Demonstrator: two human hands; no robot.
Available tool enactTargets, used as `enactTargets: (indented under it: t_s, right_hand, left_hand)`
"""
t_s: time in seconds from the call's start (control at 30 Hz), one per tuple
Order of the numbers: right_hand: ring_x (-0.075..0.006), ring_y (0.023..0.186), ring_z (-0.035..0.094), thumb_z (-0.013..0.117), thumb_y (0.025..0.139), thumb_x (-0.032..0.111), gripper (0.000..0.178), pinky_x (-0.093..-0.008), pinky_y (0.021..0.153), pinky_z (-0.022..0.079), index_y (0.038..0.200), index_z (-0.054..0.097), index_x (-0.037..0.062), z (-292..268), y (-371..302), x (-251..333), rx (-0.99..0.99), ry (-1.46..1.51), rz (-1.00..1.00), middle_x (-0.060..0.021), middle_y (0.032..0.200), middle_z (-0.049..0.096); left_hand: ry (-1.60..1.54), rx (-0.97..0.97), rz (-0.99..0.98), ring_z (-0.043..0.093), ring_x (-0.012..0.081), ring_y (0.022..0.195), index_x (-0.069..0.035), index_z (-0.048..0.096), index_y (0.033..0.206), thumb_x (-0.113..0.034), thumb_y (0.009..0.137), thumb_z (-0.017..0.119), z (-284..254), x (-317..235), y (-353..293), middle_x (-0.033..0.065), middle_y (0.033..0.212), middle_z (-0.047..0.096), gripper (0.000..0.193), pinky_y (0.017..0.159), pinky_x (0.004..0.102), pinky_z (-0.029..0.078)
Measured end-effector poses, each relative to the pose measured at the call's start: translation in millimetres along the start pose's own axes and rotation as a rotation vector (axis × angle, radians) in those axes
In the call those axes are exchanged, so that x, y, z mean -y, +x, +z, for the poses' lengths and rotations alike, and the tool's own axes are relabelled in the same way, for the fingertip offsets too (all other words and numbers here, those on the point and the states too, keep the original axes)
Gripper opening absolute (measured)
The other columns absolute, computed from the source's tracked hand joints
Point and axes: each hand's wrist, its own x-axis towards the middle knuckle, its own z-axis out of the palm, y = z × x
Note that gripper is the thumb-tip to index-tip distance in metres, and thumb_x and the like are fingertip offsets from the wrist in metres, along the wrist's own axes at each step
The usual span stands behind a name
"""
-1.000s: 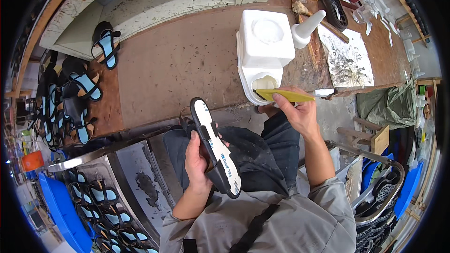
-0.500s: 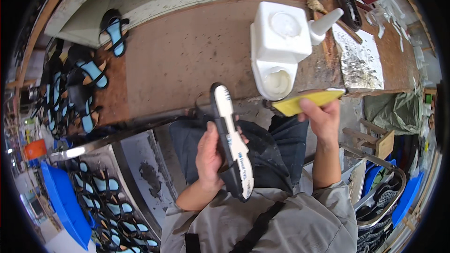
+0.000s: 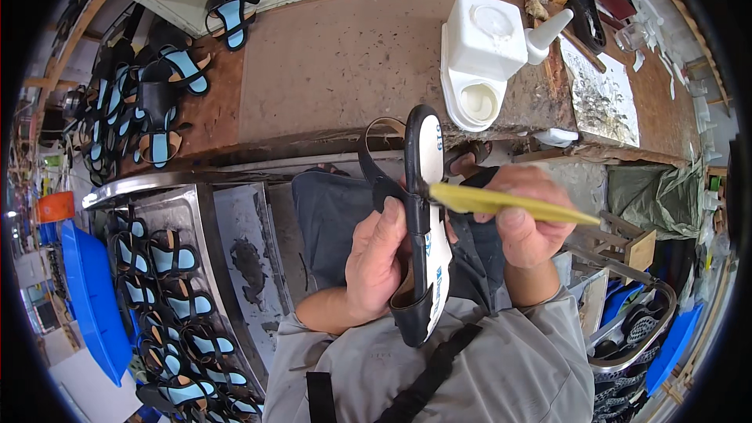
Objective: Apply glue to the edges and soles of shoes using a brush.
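Note:
A black strappy sandal stands on edge, toe toward me, its pale printed underside facing right. My left hand is closed round its side, thumb on the black edge. Pinched in my right hand is a brush with a flat yellow handle. Its dark tip meets the rim of the underside near the sandal's middle. Beyond both hands, a white plastic glue pot with a round front cup and a side cone rests on the bench.
Several black sandals with light-blue insoles lie on the brown bench at left. More fill a metal-edged rack at lower left, beside a blue tray. A stained paper sheet and a wooden stool are at right.
My right hand has brought the brush from beside the glue pot leftward and nearer me, onto the sandal. My left hand has raised and shifted the sandal to the right. The view has moved.

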Motion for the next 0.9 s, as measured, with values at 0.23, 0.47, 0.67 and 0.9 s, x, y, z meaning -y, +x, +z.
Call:
enactTargets:
  t_s: [0.23, 0.47, 0.67, 0.9]
  right_hand:
    - [-0.0215, 0.062, 0.063, 0.067, 0.073, 0.003, 0.013, -0.0292, 0.053, 0.046, 0.083, 0.063, -0.0038, 6.4, -15.8, 19.1, 0.068, -0.031, -0.067, -0.0146, 0.075, 0.065]
    - [-0.0218, 0.060, 0.062, 0.067, 0.072, 0.004, 0.012, -0.0301, 0.053, 0.048, 0.080, 0.063, -0.0038, 4.3, -30.2, 38.7, 0.082, 0.099, 0.019, -0.0127, 0.068, 0.064]
    - [-0.0207, 0.060, 0.060, 0.060, 0.079, 0.004, 0.009, -0.0308, 0.054, 0.046, 0.085, 0.062, -0.0024, 2.1, -11.8, 33.0, -0.030, -0.086, -0.042, -0.0112, 0.066, 0.063]
    - [-0.0218, 0.054, 0.059, 0.057, 0.085, 0.012, 0.016, -0.0315, 0.051, 0.039, 0.094, 0.056, -0.0013, 20.1, -39.0, 30.0, 0.025, -0.058, -0.179, -0.0134, 0.079, 0.058]
  left_hand:
    - [-0.038, 0.003, 0.033, 0.055, 0.0100, 0.078, -0.001, 0.051, 0.109, -0.040, 0.097, 0.029, 2.2, -3.6, -19.1, 0.0087, 0.089, 0.060, 0.046, 0.068, 0.0232, 0.043]
    - [-0.100, -0.041, 0.047, 0.055, 0.0096, 0.078, 0.000, 0.050, 0.112, -0.039, 0.097, 0.031, 12.3, -3.8, -28.6, 0.0076, 0.090, 0.059, 0.046, 0.069, 0.0229, 0.043]
    - [-0.075, 0.060, 0.081, 0.055, 0.0094, 0.077, -0.001, 0.046, 0.119, -0.037, 0.097, 0.031, 10.4, -1.1, -29.8, 0.0081, 0.091, 0.059, 0.045, 0.067, 0.0223, 0.044]
    - [-0.087, -0.046, 0.099, 0.052, 0.0068, 0.073, 0.000, 0.037, 0.130, -0.035, 0.097, 0.032, 16.7, -7.4, -26.6, 0.0033, 0.090, 0.057, 0.048, 0.064, 0.0202, 0.041]
